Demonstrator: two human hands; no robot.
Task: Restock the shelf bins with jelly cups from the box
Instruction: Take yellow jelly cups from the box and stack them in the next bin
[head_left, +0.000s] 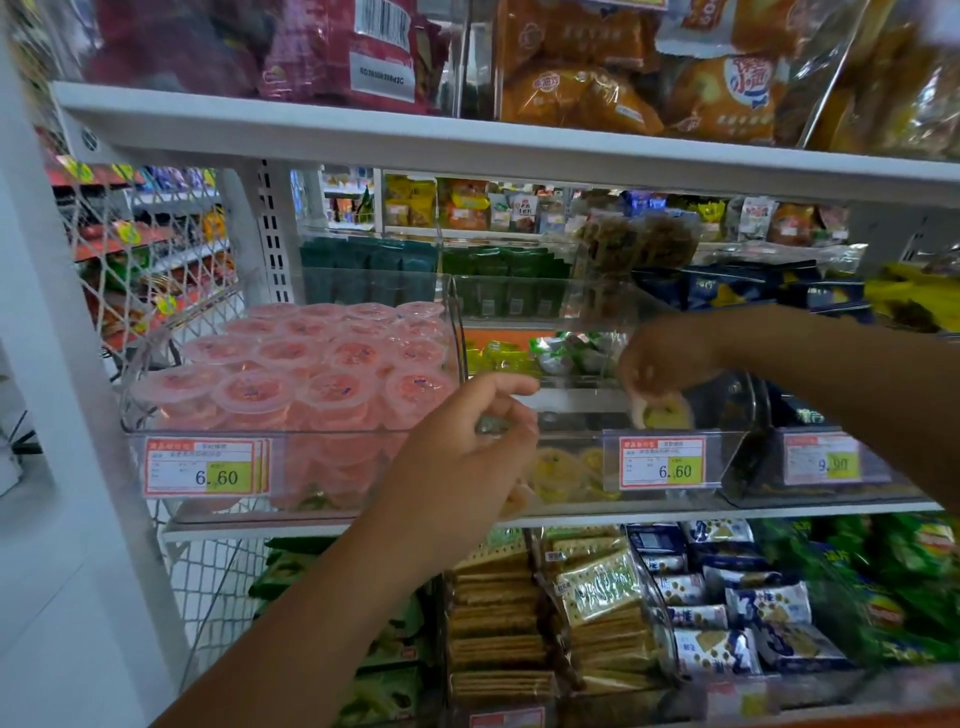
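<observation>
Over the middle bin (576, 434), the right grip (665, 364) hung with its fingertips pinching a yellow cup (665, 415) from above, so the cup lay straight below the fingers and just behind the bin's front rim. The cup was round with no long axis to speak of. Its wide face seemed turned toward the camera rather than lying flat, though blur made that hard to be sure of. Directly beneath and a little to the left, a few yellow cups (563, 470) lay loose on the bin floor, with most of the bin unfilled, so the drop looked short and downward, and the right grip was plainly the nearer one for it. The left grip (462, 447) sat at the bin's front left corner with its fingers curled. Something small and pale showed under them, but I could not tell whether it held a cup, the rim or nothing. Beside it, the left bin (291, 432) was packed full with pink cups (332, 364), kept apart by a clear divider (457, 332). A price tag (655, 462) was clipped to the front just below the held cup, green-wrapped sweets (571, 353) lay behind, and dark packs (727, 291) filled the bin to the right. The upper shelf (467, 140) ran overhead, well clear of both arms. Little seemed to stand in the way beyond the rim and the left grip close by. The box was out of view.
</observation>
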